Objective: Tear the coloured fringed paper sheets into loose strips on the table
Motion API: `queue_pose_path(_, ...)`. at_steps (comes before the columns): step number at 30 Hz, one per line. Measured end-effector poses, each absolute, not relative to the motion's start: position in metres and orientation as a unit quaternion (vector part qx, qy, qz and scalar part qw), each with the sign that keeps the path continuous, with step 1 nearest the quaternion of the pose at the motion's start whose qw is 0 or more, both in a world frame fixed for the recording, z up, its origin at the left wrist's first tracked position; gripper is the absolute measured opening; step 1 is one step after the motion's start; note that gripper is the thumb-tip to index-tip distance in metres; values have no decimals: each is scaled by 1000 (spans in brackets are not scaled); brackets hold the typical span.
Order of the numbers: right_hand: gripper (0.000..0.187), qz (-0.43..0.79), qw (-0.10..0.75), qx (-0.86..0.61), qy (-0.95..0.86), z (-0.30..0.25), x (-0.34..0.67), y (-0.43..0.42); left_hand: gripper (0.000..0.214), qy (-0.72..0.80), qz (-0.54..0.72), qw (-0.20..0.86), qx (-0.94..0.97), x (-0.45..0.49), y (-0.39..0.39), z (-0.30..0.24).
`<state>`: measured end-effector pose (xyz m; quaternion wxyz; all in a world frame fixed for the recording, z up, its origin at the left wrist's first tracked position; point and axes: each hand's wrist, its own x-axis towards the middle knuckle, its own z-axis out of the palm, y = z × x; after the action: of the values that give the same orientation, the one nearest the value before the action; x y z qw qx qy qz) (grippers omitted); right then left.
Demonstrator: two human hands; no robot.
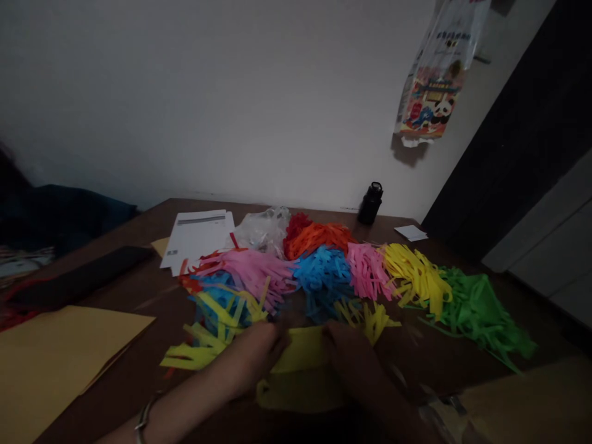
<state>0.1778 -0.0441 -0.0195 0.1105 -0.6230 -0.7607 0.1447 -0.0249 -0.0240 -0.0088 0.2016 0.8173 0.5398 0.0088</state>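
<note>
My left hand [263, 348] and my right hand [346, 348] are closed on a strip of yellow tissue paper [305, 344], one at each side of its uncut middle. Its lower part hangs in shadow toward the table edge. Yellow fringe [197, 353] spreads out beyond my left hand, and more yellow fringe [372, 320] shows past my right one. Close ahead lie cut fringes in blue [324, 268], pink [259, 271] and orange [326, 237]. My fingertips are dim and partly hidden.
Further fringe bundles in pink [367, 268], yellow [414, 271] and green [481, 308] run rightward. A clear plastic bag [263, 229], printed sheets [197, 237], black bottle [370, 203], white cards [411, 232], a dark keyboard-like slab [81, 277] and tan envelopes [60, 364] lie around.
</note>
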Motion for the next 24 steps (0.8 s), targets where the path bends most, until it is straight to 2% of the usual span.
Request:
queue_pose_path(7,14,74,55,-639,-764,-33,174,-28,35,566,-11,140,812,-22,-15,-12)
queue_pose_path(12,20,-19,77,-626,-776,-41,176,-29,34,577,-26,111,809,-19,-16,-8)
queue_pose_path(15,11,-108,184,-501,-839,-43,180,-37,33,578,-32,103,809,-18,-16,-9)
queue_pose_path(17,9,-122,219,-392,-885,-45,182,-44,32,577,-33,99,810,-17,-16,-10)
queue_pose_path(21,15,-158,178,-324,-916,-51,179,-50,32,577,-27,88,812,-18,-18,-4)
queue_pose_path(24,16,-190,191,-307,-913,-53,178,-47,26,576,-11,61,815,-21,-25,5)
